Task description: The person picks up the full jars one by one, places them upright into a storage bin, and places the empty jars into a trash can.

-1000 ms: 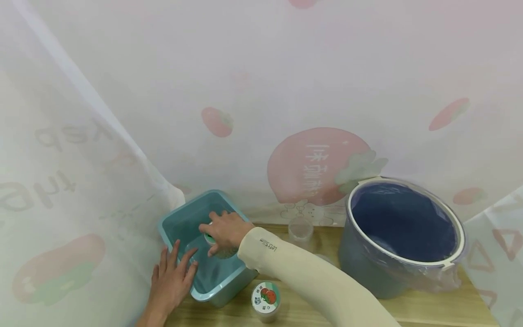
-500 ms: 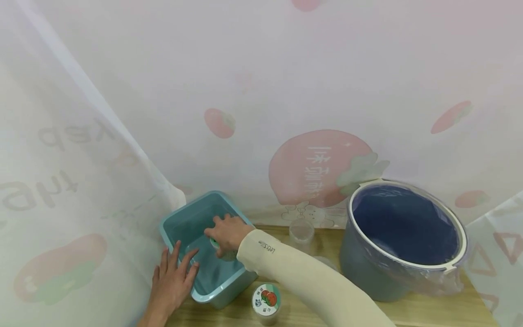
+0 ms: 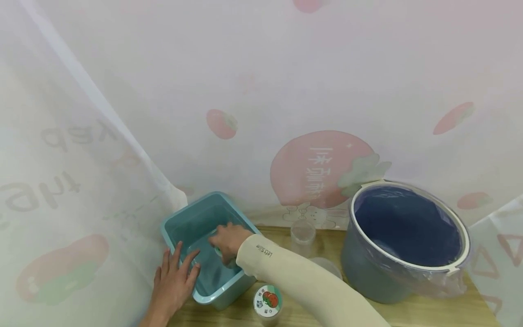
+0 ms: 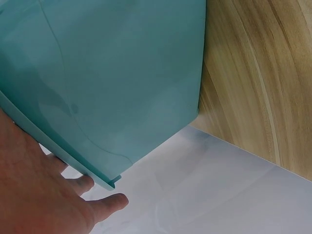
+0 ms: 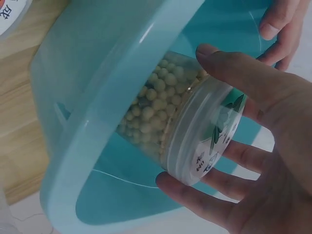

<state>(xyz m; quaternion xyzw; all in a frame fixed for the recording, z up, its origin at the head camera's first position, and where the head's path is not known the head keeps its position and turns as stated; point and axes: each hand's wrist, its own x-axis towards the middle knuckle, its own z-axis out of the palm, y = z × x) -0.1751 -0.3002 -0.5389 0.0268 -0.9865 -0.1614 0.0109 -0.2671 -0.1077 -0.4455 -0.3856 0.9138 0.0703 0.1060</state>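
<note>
My right hand (image 3: pixel 230 240) reaches down into a teal plastic bin (image 3: pixel 207 299). It grips a clear plastic jar (image 5: pixel 158 102) by the lid, thumb on one side and fingertips on the other. Pale round balls fill the jar, which has a white and green printed label on its lid. In the head view the hand covers most of the jar. At the bin's left rim lies my left hand (image 3: pixel 175 281), fingers spread and reaching over the edge. A second jar (image 3: pixel 267 301), with tomatoes pictured on its lid, stands just outside the bin's front right side.
Behind my right forearm stands a clear cup-like container (image 3: pixel 303 234), with a clear round item (image 3: pixel 328 267) partly hidden by the sleeve. A large blue-grey bucket (image 3: pixel 365 279) lined with clear plastic stands at right on the wooden table (image 3: pixel 445 313). White printed sheeting (image 3: pixel 253 91) encloses the back and sides.
My right hand has gone lower into the bin and slightly right, taking the jar with it. The left hand keeps its place at the rim.
</note>
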